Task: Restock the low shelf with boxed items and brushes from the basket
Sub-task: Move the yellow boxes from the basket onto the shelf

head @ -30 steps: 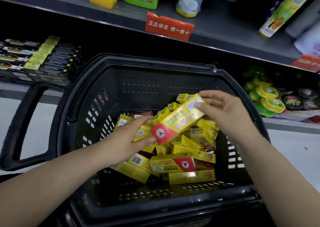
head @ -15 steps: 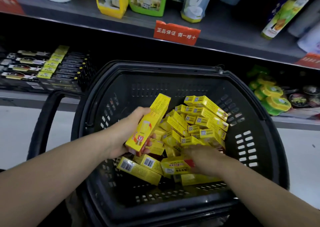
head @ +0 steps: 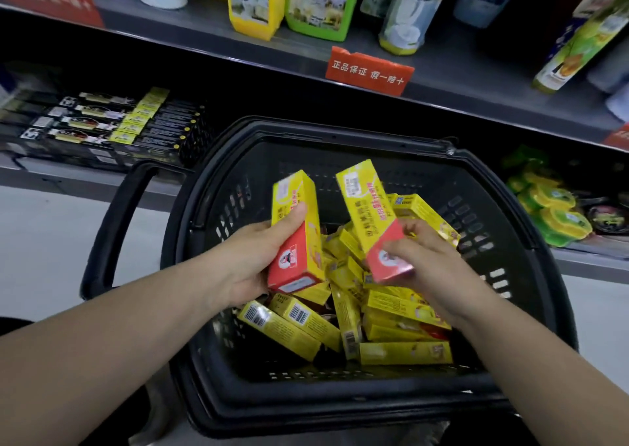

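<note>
A black plastic basket (head: 531, 241) sits in front of me, filled with several yellow and red boxes (head: 405, 350) in a loose pile. My left hand (head: 252, 258) grips one yellow box (head: 299, 221) with a red end, held upright above the pile. Beside it, my right hand (head: 432, 258) holds a second yellow box (head: 367, 207) by its red end, tilted to the left. The low shelf (head: 85, 176) runs behind the basket, with rows of black and yellow boxed items (head: 112, 129) at its left.
The basket's black handle (head: 112, 221) hangs down to the left. Green and yellow round packs (head: 551, 210) lie on the low shelf at right. The upper shelf (head: 476, 81) carries bottles and pouches, with a red label (head: 369, 71) on its edge.
My right hand, which was down in the pile, has come up holding a second box. My left hand has kept its box and turned it more upright. The view has tilted up a little.
</note>
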Demonstrator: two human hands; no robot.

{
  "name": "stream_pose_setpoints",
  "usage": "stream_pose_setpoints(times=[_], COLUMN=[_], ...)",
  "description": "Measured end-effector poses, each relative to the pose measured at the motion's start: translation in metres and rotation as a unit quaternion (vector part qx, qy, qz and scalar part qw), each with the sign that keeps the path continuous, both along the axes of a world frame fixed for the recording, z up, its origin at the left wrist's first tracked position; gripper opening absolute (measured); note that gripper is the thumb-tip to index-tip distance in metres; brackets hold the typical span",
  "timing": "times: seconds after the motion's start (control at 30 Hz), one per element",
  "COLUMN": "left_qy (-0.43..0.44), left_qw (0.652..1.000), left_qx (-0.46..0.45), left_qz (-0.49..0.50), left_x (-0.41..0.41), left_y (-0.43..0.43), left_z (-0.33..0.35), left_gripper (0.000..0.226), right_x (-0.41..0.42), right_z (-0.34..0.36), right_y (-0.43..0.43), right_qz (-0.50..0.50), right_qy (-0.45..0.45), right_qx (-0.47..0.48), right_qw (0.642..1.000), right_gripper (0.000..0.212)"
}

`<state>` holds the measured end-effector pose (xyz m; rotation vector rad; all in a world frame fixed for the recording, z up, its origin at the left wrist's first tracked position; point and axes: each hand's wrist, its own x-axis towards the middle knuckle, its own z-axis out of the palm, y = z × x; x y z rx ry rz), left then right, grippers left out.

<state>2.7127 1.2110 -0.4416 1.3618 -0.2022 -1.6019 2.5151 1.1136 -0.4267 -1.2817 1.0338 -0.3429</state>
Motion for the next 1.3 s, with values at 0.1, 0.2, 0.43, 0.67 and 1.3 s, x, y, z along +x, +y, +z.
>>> stream_pose_setpoints(times=[0.1, 0.2, 0.43, 0.67, 1.3], left_qy=[0.053, 0.077, 0.051, 0.016, -0.204], left_qw=[0.998, 0.996, 0.998, 0.995, 0.962], left_qx=[-0.035, -0.055, -0.044, -0.021, -0.04], left_qz=[0.022, 0.003, 0.0, 0.101, 0.177], left_x=[-0.013, -0.014, -0.001, 0.002, 0.139], left_y=[0.002, 0.003, 0.004, 0.0, 0.032], left_z=[0.003, 0.008, 0.012, 0.004, 0.032], left_gripper=[0.065, 0.051, 0.057, 0.05, 0.029], right_x=[0.018, 0.025, 0.018, 0.018, 0.243], right_z=[0.0, 0.004, 0.021, 0.018, -0.012], right_y=[0.027, 0.036, 0.026, 0.031, -0.017], right_qz=[0.006, 0.016, 0.072, 0.068, 0.387], right_qy=[-0.059, -0.099, -0.012, 0.114, 0.199], right_qx=[0.033, 0.043, -0.139, -0.321, -0.475], right_qw=[0.998, 0.994, 0.988, 0.938, 0.764], right_gripper=[0.032, 0.042, 0.049, 0.032, 0.036])
